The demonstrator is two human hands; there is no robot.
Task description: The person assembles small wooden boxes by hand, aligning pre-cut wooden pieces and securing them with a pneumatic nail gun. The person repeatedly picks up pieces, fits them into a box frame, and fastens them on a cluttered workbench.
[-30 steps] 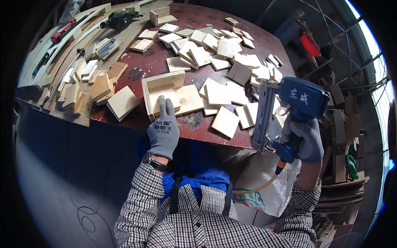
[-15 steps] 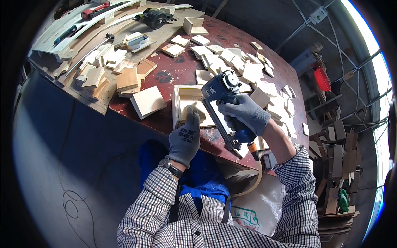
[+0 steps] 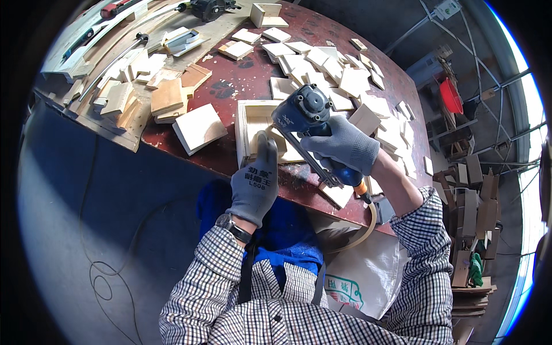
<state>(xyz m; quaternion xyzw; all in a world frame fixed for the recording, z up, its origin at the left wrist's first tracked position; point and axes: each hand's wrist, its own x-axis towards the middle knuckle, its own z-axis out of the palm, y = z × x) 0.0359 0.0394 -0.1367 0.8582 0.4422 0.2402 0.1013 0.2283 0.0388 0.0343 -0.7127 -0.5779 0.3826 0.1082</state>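
A small open wooden box point(image 3: 244, 132) lies at the near edge of the red table. My left hand point(image 3: 254, 190), in a grey glove, grips its near wall, with the fingers reaching over into the box. My right hand point(image 3: 348, 146), also gloved, is wrapped round the handle of a dark blue pneumatic nail gun point(image 3: 305, 109). The gun is tilted above the box's right side and hides part of it. An orange hose fitting point(image 3: 361, 188) sits at the handle's end, with a pale hose running down from it. Whether the gun touches the box, I cannot tell.
Several loose wooden pieces point(image 3: 353, 83) cover the red table point(image 3: 230, 75) beyond the gun. A square wooden block point(image 3: 199, 127) and stacked pieces point(image 3: 168, 98) lie left of the box. Power tools stand on the far-left bench. A white sack point(image 3: 368, 276) hangs below the table edge.
The nail gun has tilted, its hose end swinging up and right. My left hand stays on the box. The whole view has shifted slightly.
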